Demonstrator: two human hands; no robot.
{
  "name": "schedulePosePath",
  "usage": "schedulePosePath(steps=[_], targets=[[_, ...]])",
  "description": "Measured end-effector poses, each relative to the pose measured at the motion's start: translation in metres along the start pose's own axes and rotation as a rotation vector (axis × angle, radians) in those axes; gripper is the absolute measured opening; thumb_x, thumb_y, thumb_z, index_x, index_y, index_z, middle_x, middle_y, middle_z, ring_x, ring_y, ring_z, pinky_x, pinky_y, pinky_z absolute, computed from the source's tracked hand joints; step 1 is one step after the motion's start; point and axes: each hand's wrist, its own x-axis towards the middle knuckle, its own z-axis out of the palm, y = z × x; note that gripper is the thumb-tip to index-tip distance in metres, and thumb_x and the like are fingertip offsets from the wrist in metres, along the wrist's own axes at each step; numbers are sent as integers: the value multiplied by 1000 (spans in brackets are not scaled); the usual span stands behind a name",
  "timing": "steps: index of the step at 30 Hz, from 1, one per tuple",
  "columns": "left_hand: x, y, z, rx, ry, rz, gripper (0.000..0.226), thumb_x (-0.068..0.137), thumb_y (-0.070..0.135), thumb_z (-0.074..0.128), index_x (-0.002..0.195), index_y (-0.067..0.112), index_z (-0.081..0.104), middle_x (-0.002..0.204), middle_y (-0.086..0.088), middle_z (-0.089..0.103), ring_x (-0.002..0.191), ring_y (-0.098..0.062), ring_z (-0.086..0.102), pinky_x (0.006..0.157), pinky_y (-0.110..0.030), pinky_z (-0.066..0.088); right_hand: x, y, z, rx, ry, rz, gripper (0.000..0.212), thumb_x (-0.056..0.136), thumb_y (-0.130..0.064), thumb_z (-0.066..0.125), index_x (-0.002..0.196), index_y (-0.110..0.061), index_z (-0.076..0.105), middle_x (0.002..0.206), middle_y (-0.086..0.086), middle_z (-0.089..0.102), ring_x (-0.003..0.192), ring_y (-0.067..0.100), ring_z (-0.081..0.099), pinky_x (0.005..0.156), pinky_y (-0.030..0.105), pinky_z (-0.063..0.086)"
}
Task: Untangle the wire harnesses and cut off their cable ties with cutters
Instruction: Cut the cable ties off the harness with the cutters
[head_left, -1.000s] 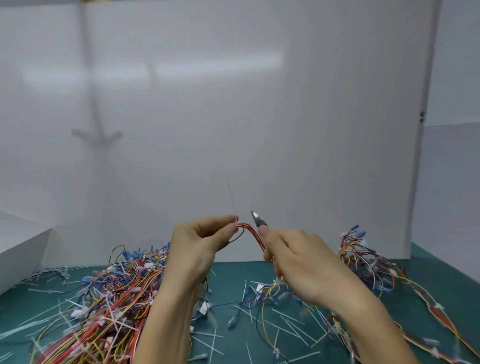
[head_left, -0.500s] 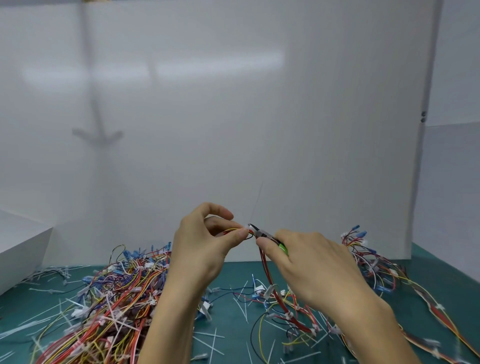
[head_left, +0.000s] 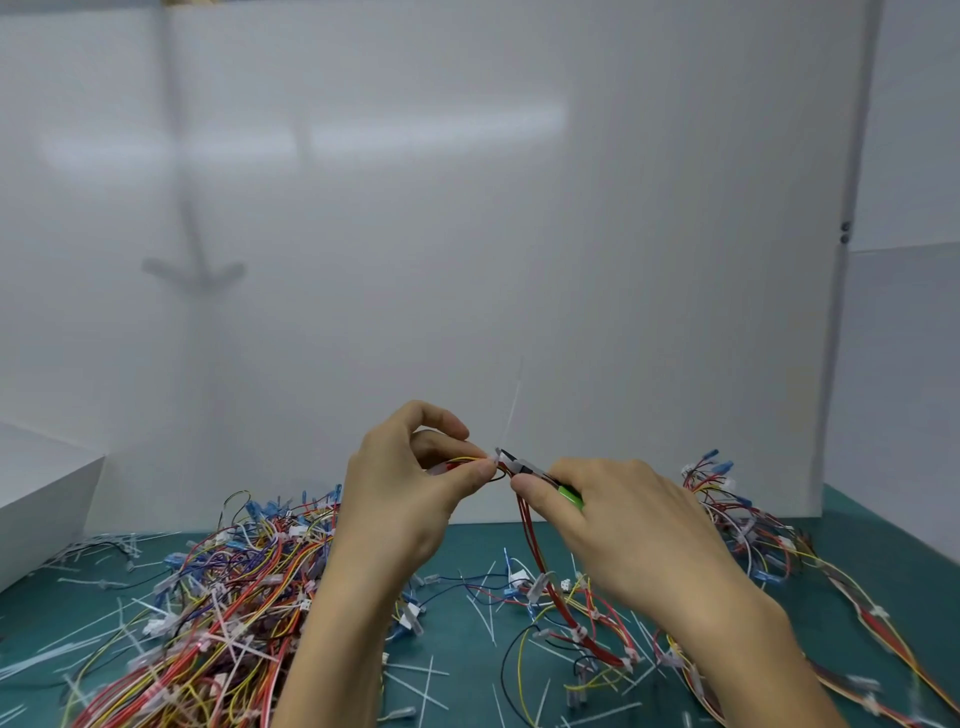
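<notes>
My left hand (head_left: 410, 488) pinches a raised wire harness (head_left: 540, 566) of red and yellow wires between thumb and fingers. A thin white cable tie (head_left: 511, 410) sticks up from the pinched spot. My right hand (head_left: 628, 530) grips green-handled cutters (head_left: 524, 467), whose dark jaws touch the harness right at the tie's base beside my left fingertips. The harness hangs down from there to the green table (head_left: 457, 644).
A large tangled pile of coloured harnesses (head_left: 218, 597) lies at the left, another bundle (head_left: 748, 525) at the right. Several cut white tie pieces (head_left: 415, 686) litter the mat. White walls enclose the back and right; a white box (head_left: 41, 493) stands at the far left.
Both hands lifted the harness slightly and came together. The cutters swung from pointing upward to lying level, their jaws now at the tie by my left fingertips.
</notes>
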Motion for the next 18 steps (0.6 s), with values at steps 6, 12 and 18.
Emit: schedulePosePath(steps=[6, 12, 18], targets=[[0, 1, 0, 51, -5, 19, 28, 73, 10, 85, 84, 20, 60, 71, 11, 75, 71, 1, 68, 68, -10, 51, 1, 0, -1, 10, -4, 11, 61, 90, -76, 23, 73, -23, 48, 66, -4, 54, 67, 16, 56, 52, 29, 35], [-1, 3, 1, 70, 4, 34, 28, 74, 9, 83, 84, 19, 60, 69, 12, 74, 70, 3, 67, 64, -5, 47, 0, 0, -2, 18, -24, 21, 62, 90, -76, 24, 71, -22, 48, 64, -3, 54, 66, 16, 55, 53, 30, 36], [-2, 3, 2, 55, 47, 15, 26, 74, 13, 83, 87, 22, 62, 71, 12, 74, 72, -1, 70, 71, -15, 53, 3, -2, 1, 140, -24, 124, 64, 92, -74, 21, 74, -23, 56, 72, -3, 61, 68, 19, 59, 62, 34, 46]])
